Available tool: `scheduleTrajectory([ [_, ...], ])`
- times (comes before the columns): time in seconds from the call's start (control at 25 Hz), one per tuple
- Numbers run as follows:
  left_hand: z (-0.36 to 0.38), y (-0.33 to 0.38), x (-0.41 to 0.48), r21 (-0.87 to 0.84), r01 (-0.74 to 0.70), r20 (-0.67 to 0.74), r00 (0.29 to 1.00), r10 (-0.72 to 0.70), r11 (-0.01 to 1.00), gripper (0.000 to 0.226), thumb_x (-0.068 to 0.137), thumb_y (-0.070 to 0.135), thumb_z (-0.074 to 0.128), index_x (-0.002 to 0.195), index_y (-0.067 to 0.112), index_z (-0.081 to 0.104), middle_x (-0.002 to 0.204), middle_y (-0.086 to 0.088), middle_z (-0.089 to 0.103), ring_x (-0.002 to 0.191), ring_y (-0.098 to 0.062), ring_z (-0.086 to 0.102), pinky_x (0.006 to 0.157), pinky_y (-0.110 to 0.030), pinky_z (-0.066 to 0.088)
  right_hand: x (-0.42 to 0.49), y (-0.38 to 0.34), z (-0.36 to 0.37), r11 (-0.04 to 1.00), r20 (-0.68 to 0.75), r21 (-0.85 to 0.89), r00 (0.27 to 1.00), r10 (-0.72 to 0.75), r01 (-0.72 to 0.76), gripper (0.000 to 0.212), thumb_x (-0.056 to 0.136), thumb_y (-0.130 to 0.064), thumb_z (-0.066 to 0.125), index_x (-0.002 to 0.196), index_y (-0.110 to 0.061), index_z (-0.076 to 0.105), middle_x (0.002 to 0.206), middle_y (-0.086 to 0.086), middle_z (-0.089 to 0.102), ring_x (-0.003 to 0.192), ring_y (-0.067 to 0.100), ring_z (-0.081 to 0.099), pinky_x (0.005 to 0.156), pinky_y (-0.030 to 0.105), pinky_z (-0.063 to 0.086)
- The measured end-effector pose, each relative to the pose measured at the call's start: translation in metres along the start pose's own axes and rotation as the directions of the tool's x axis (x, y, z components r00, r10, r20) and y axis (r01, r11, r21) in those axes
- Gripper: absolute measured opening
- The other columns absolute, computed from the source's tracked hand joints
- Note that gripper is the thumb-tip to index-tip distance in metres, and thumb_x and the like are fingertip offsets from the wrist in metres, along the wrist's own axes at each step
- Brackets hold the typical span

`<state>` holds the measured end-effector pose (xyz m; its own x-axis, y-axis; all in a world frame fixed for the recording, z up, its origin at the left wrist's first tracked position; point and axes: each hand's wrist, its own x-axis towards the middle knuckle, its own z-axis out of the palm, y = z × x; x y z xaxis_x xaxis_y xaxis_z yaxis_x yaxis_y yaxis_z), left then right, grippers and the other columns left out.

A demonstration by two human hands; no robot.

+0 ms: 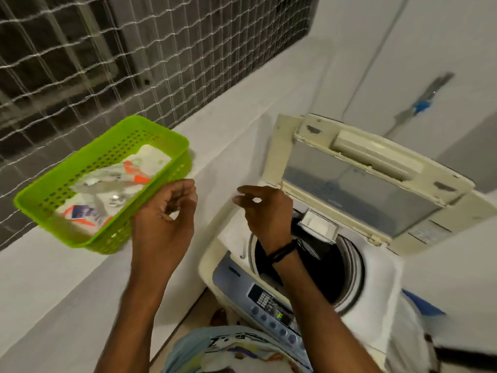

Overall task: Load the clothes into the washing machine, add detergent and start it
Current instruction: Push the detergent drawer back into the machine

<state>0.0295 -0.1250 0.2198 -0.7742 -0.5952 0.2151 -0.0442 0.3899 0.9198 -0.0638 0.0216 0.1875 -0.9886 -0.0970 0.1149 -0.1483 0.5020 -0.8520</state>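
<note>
A top-loading washing machine (376, 267) stands at the lower right with its lid (360, 181) raised. Dark clothes (322, 262) lie in the drum. A small detergent tray (320, 224) at the drum's far rim holds something white. On the ledge sits a green basket (161, 138) with detergent sachets (134, 173) in it. My left hand (164, 219) hovers by the basket's near right corner with fingers loosely curled and nothing in them. My right hand (266, 211) is over the machine's left rim, fingers curled; a whitish blur shows at its fingertips.
The control panel (271, 305) with a lit green digit faces me at the machine's front. A white ledge (67, 278) runs along the left under a netted window (107, 57). A white wall with a pipe and blue tap (422, 106) rises behind the machine.
</note>
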Motion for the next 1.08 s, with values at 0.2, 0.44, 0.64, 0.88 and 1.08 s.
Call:
scheduleTrajectory([
  [0.2,0.067,-0.021,-0.015,0.090,0.008,0.283,0.959,-0.034,0.996,0.018,0.091,0.017,0.065,0.108,0.022,0.072,0.100,0.017,0.071,0.089,0.001,0.066,0.084,-0.016,0.051,-0.016,0.078,-0.050,0.977,-0.090,-0.060,0.976,0.198,-0.204,0.013,0.082,-0.009,0.074,0.093,-0.011,0.080,0.093,0.000,0.077,0.071,-0.012,0.063,0.067,-0.003,0.040],
  [0.44,0.155,-0.062,-0.030,0.163,0.192,0.612,0.749,-0.252,0.968,0.017,0.087,0.019,0.069,0.103,0.023,0.074,0.093,0.009,0.074,0.089,-0.004,0.069,0.083,-0.023,0.054,-0.035,0.186,-0.071,0.836,-0.211,0.048,0.812,0.544,-0.547,0.020,0.073,-0.033,0.083,0.090,-0.024,0.081,0.092,-0.004,0.078,0.090,0.011,0.070,0.086,0.026,0.054],
  [0.64,0.228,-0.102,-0.028,0.275,0.456,0.726,0.479,-0.494,0.846,0.020,0.088,0.011,0.067,0.107,0.009,0.072,0.099,-0.009,0.075,0.086,-0.016,0.071,0.079,-0.027,0.057,-0.037,0.257,-0.076,0.634,-0.131,0.330,0.631,0.764,-0.700,0.020,0.080,-0.028,0.078,0.096,-0.017,0.079,0.081,-0.001,0.077,0.064,0.008,0.065,0.061,0.027,0.054],
  [0.88,0.308,-0.145,-0.020,0.314,0.778,0.718,0.181,-0.673,0.544,0.038,0.092,0.021,0.066,0.124,0.002,0.061,0.116,-0.012,0.068,0.102,-0.021,0.066,0.089,-0.031,0.053,-0.008,0.288,-0.071,0.274,0.070,0.659,0.420,0.905,-0.700,0.054,0.090,-0.025,0.069,0.137,-0.010,0.045,0.090,0.009,0.066,0.054,0.015,0.053,0.053,0.028,0.055],
  [1.08,0.361,-0.161,-0.016,0.145,0.959,0.736,0.059,-0.675,0.242,0.052,0.093,0.021,0.066,0.139,0.005,0.048,0.145,-0.023,0.043,0.132,-0.034,0.048,0.104,-0.039,0.045,0.015,0.319,-0.049,0.073,0.164,0.830,0.367,0.916,-0.553,0.053,0.088,-0.025,0.071,0.131,-0.010,0.045,0.075,0.008,0.054,0.055,0.012,0.060,0.054,0.023,0.056],
])
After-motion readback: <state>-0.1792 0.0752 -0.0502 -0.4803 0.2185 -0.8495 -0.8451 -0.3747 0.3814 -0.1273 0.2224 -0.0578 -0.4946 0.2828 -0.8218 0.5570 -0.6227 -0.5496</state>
